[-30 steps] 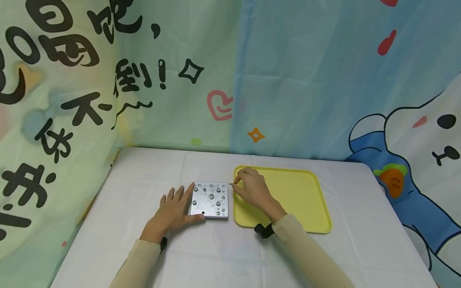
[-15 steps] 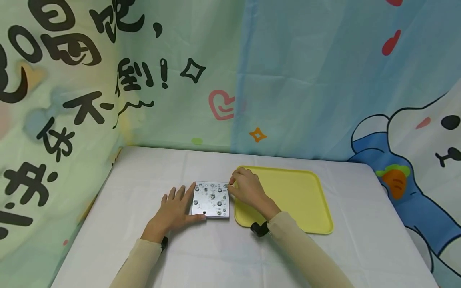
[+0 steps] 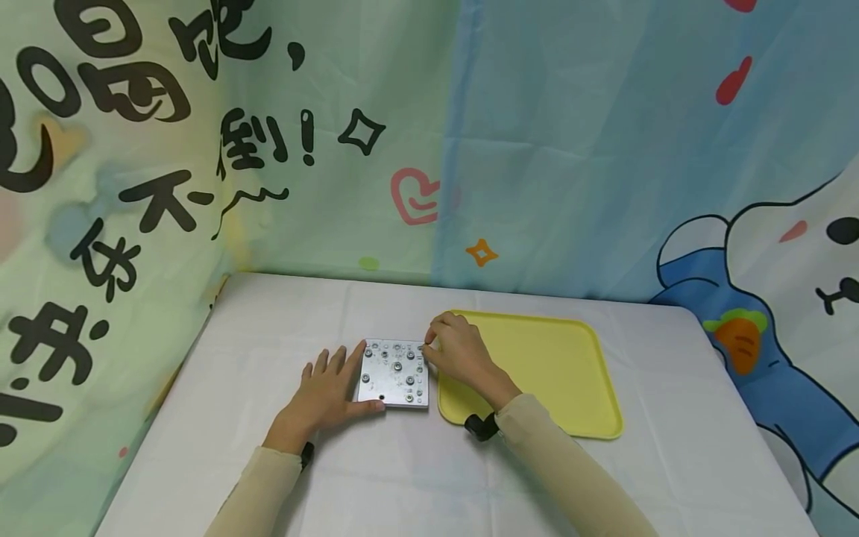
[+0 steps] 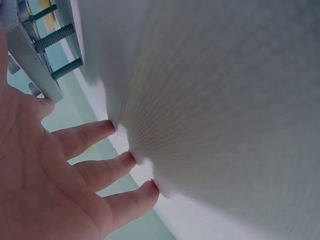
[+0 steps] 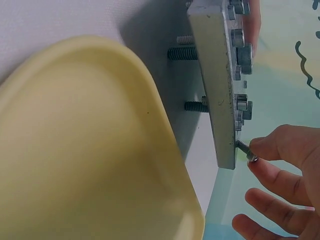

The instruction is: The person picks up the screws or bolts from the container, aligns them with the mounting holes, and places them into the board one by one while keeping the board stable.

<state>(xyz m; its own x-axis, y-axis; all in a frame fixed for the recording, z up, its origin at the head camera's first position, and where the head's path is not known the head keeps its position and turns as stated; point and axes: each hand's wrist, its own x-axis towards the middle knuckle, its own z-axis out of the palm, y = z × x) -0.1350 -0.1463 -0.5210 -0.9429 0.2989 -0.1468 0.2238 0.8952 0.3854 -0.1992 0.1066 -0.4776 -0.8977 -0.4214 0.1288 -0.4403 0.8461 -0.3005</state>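
A square silver metal plate (image 3: 385,380) lies on the white table, several screws standing in its top. In the right wrist view, threaded ends poke out beneath the plate (image 5: 215,90), which stands raised on them. My left hand (image 3: 323,397) is spread at the plate's left side, index fingertip by the far corner and thumb along the near edge. Its other fingertips touch the cloth in the left wrist view. Between thumb and index finger, my right hand (image 3: 463,350) pinches a small screw (image 5: 247,151), tilted, its threaded tip right at the plate's top near the far right corner.
Just right of the plate, a yellow tray (image 3: 537,380) lies partly under the right forearm. A white cloth covers the table (image 3: 416,477). Printed fabric hangings (image 3: 570,186) rise behind the table and along its left side.
My right hand has moved left from the tray's edge to the plate's far right corner, carrying the screw onto it. The left hand keeps its place on the plate.
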